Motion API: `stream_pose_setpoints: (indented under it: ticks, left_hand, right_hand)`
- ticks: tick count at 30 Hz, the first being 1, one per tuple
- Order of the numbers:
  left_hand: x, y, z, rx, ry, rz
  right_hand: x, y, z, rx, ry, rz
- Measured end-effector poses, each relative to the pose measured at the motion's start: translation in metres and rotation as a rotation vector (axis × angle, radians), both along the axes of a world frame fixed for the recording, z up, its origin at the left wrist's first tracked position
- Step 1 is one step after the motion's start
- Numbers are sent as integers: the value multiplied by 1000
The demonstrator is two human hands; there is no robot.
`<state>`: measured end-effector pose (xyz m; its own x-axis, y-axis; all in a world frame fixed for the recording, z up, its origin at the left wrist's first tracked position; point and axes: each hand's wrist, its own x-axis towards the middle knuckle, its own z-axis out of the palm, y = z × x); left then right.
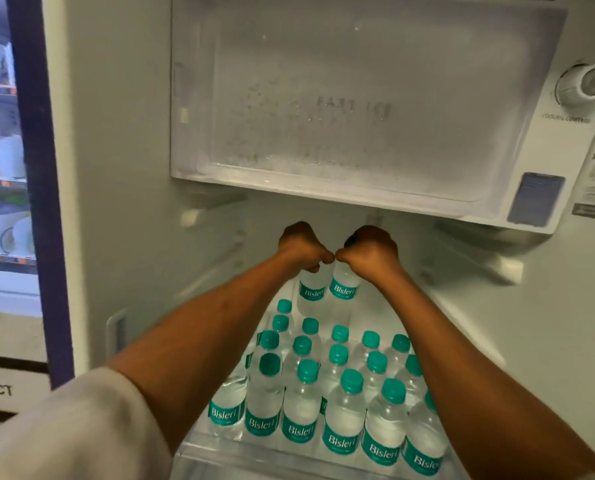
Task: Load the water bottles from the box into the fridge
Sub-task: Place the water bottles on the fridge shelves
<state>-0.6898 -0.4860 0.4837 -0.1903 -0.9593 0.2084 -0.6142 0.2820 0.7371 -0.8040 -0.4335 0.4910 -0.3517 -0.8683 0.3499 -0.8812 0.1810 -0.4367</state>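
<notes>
1. White fridge (123, 168) shelf (372, 318), at the back: left bottle (311, 292) and right bottle (344, 289) are upright, tops up, side by side.
2. Left hand (301, 245) and right hand (372, 251), arms stretched forward, each grip one bottle top with curled fingers; knuckles touch.
3. More bottles (344, 410) stand in rows in front; frosted freezer box (358, 98) above.

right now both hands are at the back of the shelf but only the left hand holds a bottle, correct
No: the right hand grips the right bottle by its top, as the left hand grips the left bottle. The head view shows both.
</notes>
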Motion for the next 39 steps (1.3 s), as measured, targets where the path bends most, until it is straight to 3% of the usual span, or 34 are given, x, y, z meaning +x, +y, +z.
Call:
stream_pose_setpoints:
  ticks: [11, 39]
  left_hand:
    - [-15, -29, -47, 84, -272, -84]
    - [-23, -54, -95, 117, -510, -149]
  right_hand:
    - [-11, -33, -56, 117, 55, 34]
    - [-21, -55, -114, 273, 42, 129]
